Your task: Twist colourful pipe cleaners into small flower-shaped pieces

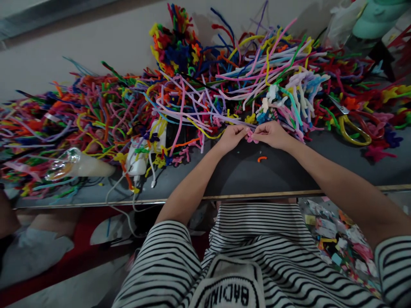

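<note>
Above the dark tabletop, my left hand (233, 137) and my right hand (272, 134) meet at a small pink pipe-cleaner flower (251, 136). Both hands pinch it, one from each side, between thumb and fingers. Its finer shape is partly hidden by the fingertips. Just below lies a short curved orange pipe-cleaner piece (262, 159). Behind my hands, long lilac, pink and white pipe cleaners (205, 112) spread over the heap. A bunch of white and pale blue pipe-cleaner pieces (297, 96) sits beyond my right hand.
Scissors with yellow handles (355, 134) rest at the right. To the left are a white power strip (137, 160) with cables and a pale cone-shaped wrapped bundle (86, 164). A teal object (377, 19) stands back right. Scraps (343, 239) fill the space below the table edge, and another person's leg (48, 220) shows at left.
</note>
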### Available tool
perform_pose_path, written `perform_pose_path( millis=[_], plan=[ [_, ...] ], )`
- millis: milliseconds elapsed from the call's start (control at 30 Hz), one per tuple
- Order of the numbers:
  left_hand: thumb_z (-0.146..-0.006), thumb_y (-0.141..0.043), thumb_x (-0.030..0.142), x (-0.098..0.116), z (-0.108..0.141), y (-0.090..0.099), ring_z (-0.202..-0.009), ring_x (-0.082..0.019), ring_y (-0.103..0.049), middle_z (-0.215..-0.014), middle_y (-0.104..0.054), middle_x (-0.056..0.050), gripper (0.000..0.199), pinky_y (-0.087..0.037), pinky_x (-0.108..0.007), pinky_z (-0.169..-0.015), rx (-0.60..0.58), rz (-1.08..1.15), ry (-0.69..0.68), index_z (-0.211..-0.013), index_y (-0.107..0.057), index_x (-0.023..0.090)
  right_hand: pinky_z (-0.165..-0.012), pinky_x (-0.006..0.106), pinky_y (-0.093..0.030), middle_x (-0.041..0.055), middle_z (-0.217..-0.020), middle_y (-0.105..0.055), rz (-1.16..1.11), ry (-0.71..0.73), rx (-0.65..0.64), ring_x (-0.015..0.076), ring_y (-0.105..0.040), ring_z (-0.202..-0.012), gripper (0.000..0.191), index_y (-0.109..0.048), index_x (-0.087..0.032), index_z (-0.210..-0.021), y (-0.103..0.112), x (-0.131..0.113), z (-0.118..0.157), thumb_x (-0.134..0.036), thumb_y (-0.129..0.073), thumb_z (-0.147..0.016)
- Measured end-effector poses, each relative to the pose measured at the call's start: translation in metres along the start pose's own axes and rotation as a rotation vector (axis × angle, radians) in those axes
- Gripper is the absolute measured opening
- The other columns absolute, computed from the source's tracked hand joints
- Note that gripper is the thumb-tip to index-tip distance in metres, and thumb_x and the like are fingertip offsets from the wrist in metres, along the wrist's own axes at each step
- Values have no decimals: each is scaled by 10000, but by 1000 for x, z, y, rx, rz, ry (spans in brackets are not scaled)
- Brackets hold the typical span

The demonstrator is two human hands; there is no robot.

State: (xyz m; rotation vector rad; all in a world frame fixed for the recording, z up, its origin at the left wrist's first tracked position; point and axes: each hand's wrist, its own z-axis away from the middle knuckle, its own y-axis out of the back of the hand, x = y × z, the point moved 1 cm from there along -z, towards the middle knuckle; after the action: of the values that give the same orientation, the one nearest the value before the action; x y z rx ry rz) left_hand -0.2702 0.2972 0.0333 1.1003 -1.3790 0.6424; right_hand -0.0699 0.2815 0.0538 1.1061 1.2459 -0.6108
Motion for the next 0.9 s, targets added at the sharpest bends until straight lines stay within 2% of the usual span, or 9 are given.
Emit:
perform_pose_path(
  millis=[133, 300, 400, 500, 700, 900],
  plan=[
    [-950, -688, 546, 1, -1, 1, -628, -85, -570, -673, -681, -10, 456, -425, -230, -663, -8, -32, 8, -751, -724, 137, -558, 262, -409, 45, -662, -729, -26, -22, -7, 112, -575, -582, 259, -771, -181, -693, -1, 2, -1, -419, -831, -776],
    [-982, -683, 386, 6, 0, -1, -600, -84, -539, -638, -645, 3, 391, -420, -230, -650, -10, -77, 27, -676, -669, 143, -599, 266, -460, 56, -704, -756, -99, -27, 11, 127, -616, -625, 279, -773, -186, -701, -2, 6, -2, -453, -845, -741],
    [-983, -676, 382, 6, 1, -3, -625, -85, -552, -661, -654, 8, 359, -426, -230, -671, 44, -68, -1, -712, -691, 147, -625, 271, -473, 53, -694, -750, -107, -34, 40, 130, -625, -633, 275, -766, -186, -681, -1, 6, -4, -442, -855, -731],
    [-971, -679, 460, 3, 1, -4, -644, -85, -552, -685, -667, 2, 395, -418, -237, -671, 113, -41, -17, -724, -697, 152, -652, 273, -474, 44, -694, -746, -97, -51, 50, 131, -631, -646, 246, -767, -193, -673, 1, 5, -6, -413, -849, -747],
    [-900, -712, 596, -2, -3, -4, -572, -83, -496, -664, -647, -7, 467, -326, -245, -540, 128, 81, 67, -718, -687, 166, -592, 262, -392, 33, -674, -737, -32, -76, 11, 106, -571, -594, 253, -788, -184, -693, 6, 2, -10, -420, -791, -785],
    [-869, -754, 392, 2, -1, -3, -636, -101, -551, -697, -699, -15, 283, -437, -261, -658, 206, -136, -63, -717, -715, 157, -598, 265, -395, 39, -687, -750, 51, -35, 25, 111, -573, -594, 275, -809, -184, -722, 5, 5, -8, -448, -769, -789]
  ],
)
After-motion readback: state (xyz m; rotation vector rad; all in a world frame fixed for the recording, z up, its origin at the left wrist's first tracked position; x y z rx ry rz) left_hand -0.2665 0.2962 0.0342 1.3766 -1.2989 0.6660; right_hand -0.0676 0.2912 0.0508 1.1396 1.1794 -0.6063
